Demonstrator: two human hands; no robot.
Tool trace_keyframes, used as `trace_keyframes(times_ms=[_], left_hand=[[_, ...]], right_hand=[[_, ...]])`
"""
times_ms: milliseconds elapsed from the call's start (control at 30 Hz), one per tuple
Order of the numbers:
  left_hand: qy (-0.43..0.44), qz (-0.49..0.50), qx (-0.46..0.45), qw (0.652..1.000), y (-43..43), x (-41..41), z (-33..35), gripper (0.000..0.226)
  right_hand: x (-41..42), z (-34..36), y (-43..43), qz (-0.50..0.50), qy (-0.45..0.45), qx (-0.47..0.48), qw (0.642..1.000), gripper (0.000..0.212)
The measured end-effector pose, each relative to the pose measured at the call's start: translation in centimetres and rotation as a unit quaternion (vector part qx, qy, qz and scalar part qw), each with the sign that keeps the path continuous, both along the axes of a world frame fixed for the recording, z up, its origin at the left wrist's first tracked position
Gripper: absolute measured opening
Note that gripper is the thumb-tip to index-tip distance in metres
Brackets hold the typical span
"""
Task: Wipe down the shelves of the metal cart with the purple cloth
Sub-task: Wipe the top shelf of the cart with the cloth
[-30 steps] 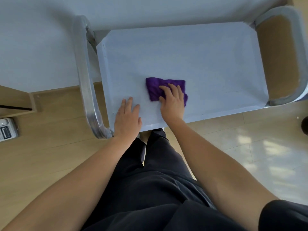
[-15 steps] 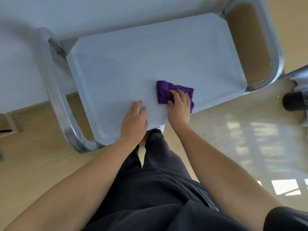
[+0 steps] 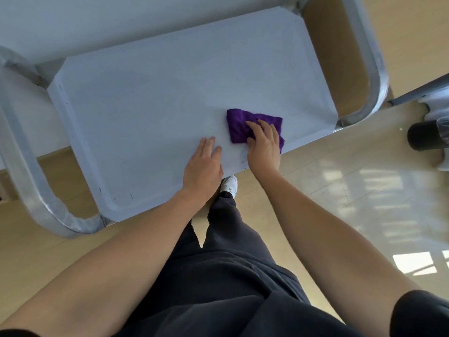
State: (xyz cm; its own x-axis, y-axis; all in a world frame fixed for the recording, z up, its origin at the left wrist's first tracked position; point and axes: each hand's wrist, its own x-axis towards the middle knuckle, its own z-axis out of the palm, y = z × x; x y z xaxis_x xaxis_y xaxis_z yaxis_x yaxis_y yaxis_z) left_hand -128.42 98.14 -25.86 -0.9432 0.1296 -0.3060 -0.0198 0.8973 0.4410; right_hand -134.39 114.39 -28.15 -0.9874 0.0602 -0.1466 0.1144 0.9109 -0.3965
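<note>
Right hand (image 3: 263, 147) flat on purple cloth (image 3: 239, 125) near front edge of shelf (image 3: 158, 105) — left hand (image 3: 202, 166) flat beside, wide surface leftward.

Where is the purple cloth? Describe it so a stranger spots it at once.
Find the metal cart's pale top shelf, between two curved silver handles. Near its front edge, right of centre, the right hand presses on the purple cloth. It is the only coloured thing there; the left hand beside it rests on bare shelf.

The right hand (image 3: 263, 147) presses the purple cloth (image 3: 239, 126) on the cart shelf (image 3: 150, 105); the left hand (image 3: 202, 166) rests flat beside.
</note>
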Motion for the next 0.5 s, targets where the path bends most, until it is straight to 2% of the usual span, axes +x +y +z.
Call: trace_keyframes(times_ms=[133, 200, 367, 500], left_hand=[[-0.005, 0.014, -0.008, 1.0, 2.4, -1.8, -0.1, 0.046], [-0.017, 0.032, -0.02, 0.999, 3.2, -2.7, -0.2, 0.047], [-0.027, 0.066, -0.036, 0.997, 3.9, -3.2, -0.7, 0.045], [-0.013, 0.072, -0.039, 0.997, 4.1, -3.0, -1.0, 0.042]], right_hand=[[-2.4, -0.1, 4.3, -0.06, -0.002, -0.003, 0.998, 0.044], [-2.6, 0.0, 4.3, -0.057, 0.008, -0.004, 0.998, 0.045], [-0.3, -0.2, 1.5, 0.066, 0.006, -0.022, 0.998, 0.045], [-2.5, -0.6, 4.5, 0.153, 0.021, -0.009, 0.988, 0.044]])
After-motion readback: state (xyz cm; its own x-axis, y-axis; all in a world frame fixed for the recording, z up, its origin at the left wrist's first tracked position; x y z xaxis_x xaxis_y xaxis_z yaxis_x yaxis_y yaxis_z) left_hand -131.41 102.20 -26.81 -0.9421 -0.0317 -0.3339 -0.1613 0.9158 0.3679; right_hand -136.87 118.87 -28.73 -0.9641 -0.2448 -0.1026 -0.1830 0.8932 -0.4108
